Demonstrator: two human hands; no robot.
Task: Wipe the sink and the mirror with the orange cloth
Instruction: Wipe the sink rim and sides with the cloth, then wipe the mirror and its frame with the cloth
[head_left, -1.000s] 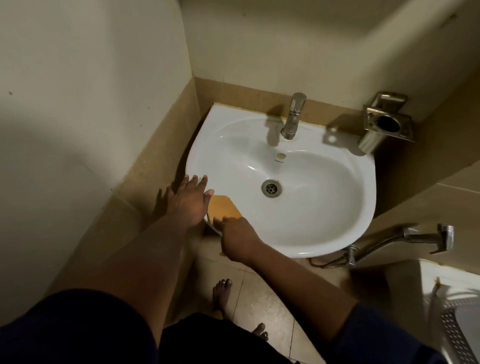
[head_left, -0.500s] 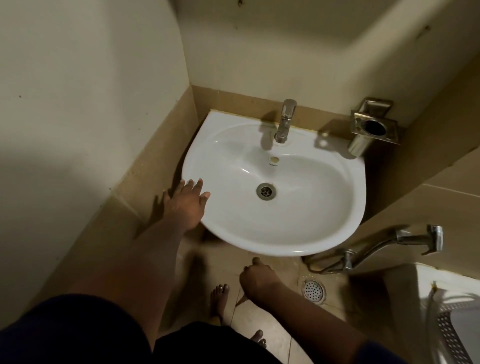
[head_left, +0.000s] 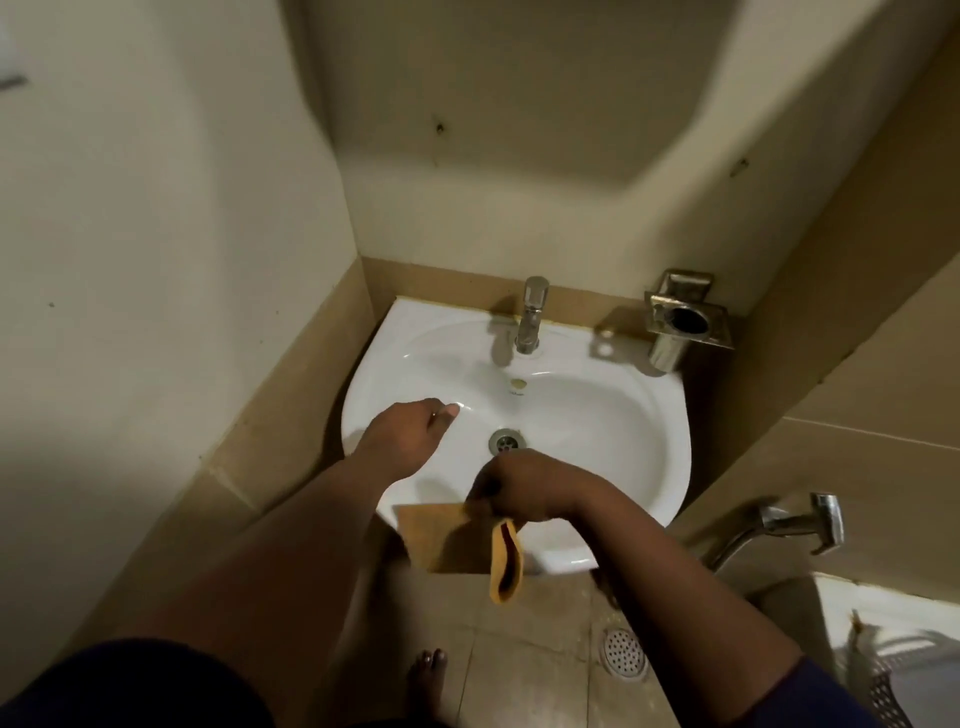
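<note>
A white sink (head_left: 613, 415) hangs in the corner, with a chrome tap (head_left: 531, 321) at its back and a drain (head_left: 506, 441) in the middle. My right hand (head_left: 524, 486) is over the front of the basin and grips the orange cloth (head_left: 462, 545), which hangs down over the sink's front rim. My left hand (head_left: 402, 434) hovers over the left side of the basin with its fingers loosely curled and nothing in it. No mirror is in view.
A metal cup holder (head_left: 683, 325) is fixed to the wall right of the sink. A hand sprayer (head_left: 800, 525) hangs lower right. A floor drain (head_left: 626, 652) and my bare foot (head_left: 428, 680) are on the tiled floor. A white basket (head_left: 893, 670) stands at the right edge.
My right hand came up from below the sink with the orange cloth to the basin's front. My left hand left the sink's left rim and moved over the basin.
</note>
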